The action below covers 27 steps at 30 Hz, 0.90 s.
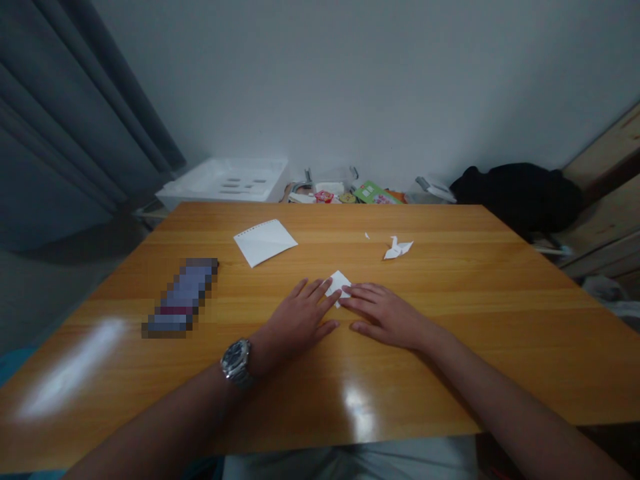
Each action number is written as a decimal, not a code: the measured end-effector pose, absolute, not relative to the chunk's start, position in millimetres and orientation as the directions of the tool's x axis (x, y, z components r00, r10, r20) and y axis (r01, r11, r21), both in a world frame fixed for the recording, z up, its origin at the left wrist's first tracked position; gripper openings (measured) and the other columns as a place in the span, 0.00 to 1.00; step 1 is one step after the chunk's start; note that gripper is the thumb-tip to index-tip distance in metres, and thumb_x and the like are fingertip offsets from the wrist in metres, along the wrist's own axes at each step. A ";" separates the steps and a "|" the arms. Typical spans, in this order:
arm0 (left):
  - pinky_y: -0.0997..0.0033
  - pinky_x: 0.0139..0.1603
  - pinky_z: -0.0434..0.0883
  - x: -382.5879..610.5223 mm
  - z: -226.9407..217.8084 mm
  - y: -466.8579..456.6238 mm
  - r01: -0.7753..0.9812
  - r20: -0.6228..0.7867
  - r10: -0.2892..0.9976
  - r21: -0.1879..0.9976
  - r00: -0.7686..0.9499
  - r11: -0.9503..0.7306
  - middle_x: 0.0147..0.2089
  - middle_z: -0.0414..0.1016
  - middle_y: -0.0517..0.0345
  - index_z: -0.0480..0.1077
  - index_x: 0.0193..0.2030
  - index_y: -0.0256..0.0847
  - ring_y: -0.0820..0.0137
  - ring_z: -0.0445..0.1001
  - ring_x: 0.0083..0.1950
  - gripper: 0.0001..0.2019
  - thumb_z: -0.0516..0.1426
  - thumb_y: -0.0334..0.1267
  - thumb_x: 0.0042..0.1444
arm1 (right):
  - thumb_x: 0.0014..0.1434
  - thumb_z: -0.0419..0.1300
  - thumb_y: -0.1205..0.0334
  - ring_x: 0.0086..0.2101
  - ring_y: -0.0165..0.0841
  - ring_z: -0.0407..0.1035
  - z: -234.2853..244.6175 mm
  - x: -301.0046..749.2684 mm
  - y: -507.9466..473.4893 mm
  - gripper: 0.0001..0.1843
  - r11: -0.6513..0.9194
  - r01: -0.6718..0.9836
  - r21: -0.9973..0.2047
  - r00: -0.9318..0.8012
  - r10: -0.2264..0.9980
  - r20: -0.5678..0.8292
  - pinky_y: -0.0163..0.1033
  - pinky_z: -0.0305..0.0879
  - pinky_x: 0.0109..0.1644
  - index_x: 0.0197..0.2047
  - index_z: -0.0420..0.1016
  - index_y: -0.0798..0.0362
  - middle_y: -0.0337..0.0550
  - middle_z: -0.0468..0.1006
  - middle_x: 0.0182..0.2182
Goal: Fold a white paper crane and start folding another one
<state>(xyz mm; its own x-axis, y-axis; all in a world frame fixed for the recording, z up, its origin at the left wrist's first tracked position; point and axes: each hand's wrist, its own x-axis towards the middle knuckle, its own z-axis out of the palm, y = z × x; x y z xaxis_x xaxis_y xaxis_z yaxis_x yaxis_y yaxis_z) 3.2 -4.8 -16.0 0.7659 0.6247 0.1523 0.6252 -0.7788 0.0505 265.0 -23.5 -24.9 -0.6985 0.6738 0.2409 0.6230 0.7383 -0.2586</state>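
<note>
A small folded white paper (339, 283) lies on the wooden table (450, 320) near its middle. My left hand (299, 319), with a metal watch (236, 362) on its wrist, lies flat with fingers stretched out, fingertips pressing the paper's left edge. My right hand (385, 313) also lies flat, fingers extended, its fingertips on the paper's right side. Most of the paper is hidden beneath the fingers.
A white notepad sheet (265, 241) lies further back left. A small folded paper figure (398, 248) and a tiny paper scrap (367, 235) sit back right. A blurred-out object (181, 297) lies at left. Behind the table are a white tray (225, 180), clutter and a black bag (515, 193).
</note>
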 end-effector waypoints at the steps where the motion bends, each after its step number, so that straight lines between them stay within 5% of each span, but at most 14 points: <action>1: 0.44 0.73 0.53 3.6 -16.5 -3.7 0.625 0.160 0.625 0.060 0.764 -0.779 0.74 0.58 0.42 0.61 0.70 0.41 0.52 0.59 0.73 0.27 0.50 0.52 0.70 | 0.69 0.57 0.49 0.64 0.46 0.63 -23.9 265.0 -23.4 0.28 0.737 0.618 -0.273 -0.698 0.675 0.239 0.56 0.60 0.67 0.68 0.67 0.51 0.54 0.70 0.65; 7: 0.49 0.74 0.56 6.5 -15.7 4.1 0.605 0.164 0.623 0.148 0.765 -0.782 0.71 0.63 0.41 0.68 0.62 0.36 0.55 0.63 0.71 0.23 0.50 0.50 0.71 | 0.68 0.59 0.53 0.61 0.43 0.67 -25.8 266.3 -19.8 0.25 0.735 0.573 -0.362 -0.688 0.672 0.275 0.54 0.63 0.65 0.66 0.68 0.47 0.50 0.73 0.62; 15: 0.53 0.71 0.62 4.0 -20.9 9.5 0.551 0.187 0.601 0.260 0.777 -0.793 0.69 0.66 0.42 0.65 0.65 0.36 0.56 0.66 0.69 0.22 0.54 0.45 0.69 | 0.66 0.62 0.60 0.56 0.41 0.72 -35.3 267.7 -13.3 0.14 0.689 0.593 -0.417 -0.597 0.724 0.346 0.51 0.68 0.61 0.55 0.77 0.50 0.51 0.78 0.55; 27: 0.54 0.66 0.67 7.1 -20.4 7.2 0.584 0.219 0.622 0.217 0.752 -0.782 0.63 0.72 0.45 0.69 0.62 0.38 0.58 0.70 0.63 0.20 0.55 0.44 0.68 | 0.67 0.62 0.61 0.51 0.40 0.76 -33.3 261.2 -14.9 0.10 0.684 0.640 -0.350 -0.573 0.729 0.375 0.49 0.73 0.58 0.50 0.80 0.49 0.47 0.82 0.51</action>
<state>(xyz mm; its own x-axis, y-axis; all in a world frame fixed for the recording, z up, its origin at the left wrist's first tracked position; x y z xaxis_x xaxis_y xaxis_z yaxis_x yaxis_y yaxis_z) 7.1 7.2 -20.4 0.7516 0.6222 0.2190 0.5842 -0.7821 0.2170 261.2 -14.9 -33.3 -0.5731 0.7289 0.3746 0.6405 0.6835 -0.3502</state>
